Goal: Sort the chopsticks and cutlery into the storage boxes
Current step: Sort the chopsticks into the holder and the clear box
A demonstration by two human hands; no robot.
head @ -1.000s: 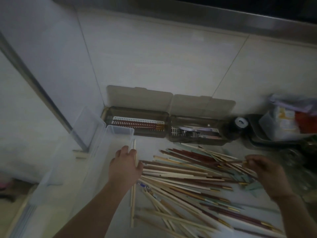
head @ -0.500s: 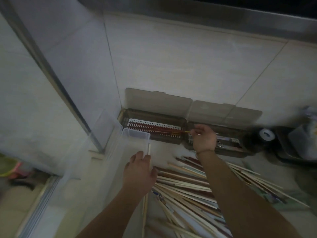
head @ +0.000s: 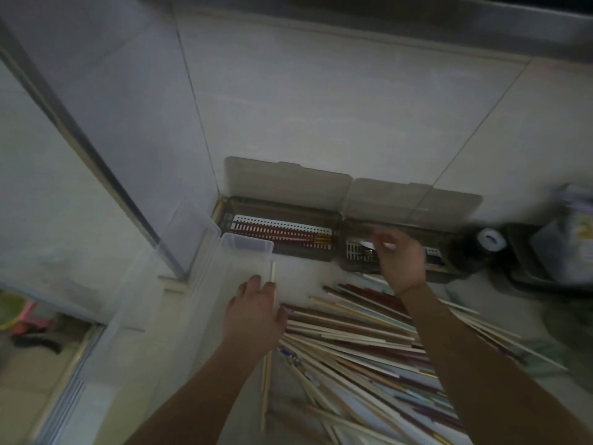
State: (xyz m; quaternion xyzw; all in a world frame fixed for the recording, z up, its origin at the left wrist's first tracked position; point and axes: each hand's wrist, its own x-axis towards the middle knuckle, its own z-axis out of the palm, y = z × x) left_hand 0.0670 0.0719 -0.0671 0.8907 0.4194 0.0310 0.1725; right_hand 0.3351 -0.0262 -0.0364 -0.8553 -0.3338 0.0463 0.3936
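Landmark: the left storage box (head: pixel 282 232), a dark smoky box with its lid (head: pixel 285 179) raised against the tiled wall (head: pixel 321 107), at the back of the worktop (head: pixel 301 277). Its perforated white insert carries a row of dark red chopsticks (head: pixel 272 231) laid lengthwise.

Touching this box on its right is the right storage box (head: pixel 359 252), lid also raised; its contents are dim and blurred and cannot be identified.

The right hand (head: pixel 401 258) is over the right storage box, back of the hand to the camera. Its fingers (head: pixel 383 237) are curled; motion blur prevents telling whether they hold anything.

In front of the left storage box, the left hand (head: pixel 253 313) is near the worktop with its fingers curled round pale wooden chopsticks (head: pixel 267 380); the tips project past the hand toward the box, the long ends trail back toward the camera.

In front and to the right of the left storage box lies the loose pile of chopsticks (head: pixel 362 342), pale and dark red mixed, crossing one another on the worktop.

A clear plastic container (head: pixel 247 245) stands just in front of the box's left end.

Beyond the right storage box, a roll of white tape (head: pixel 491 239) sits on a dark object.
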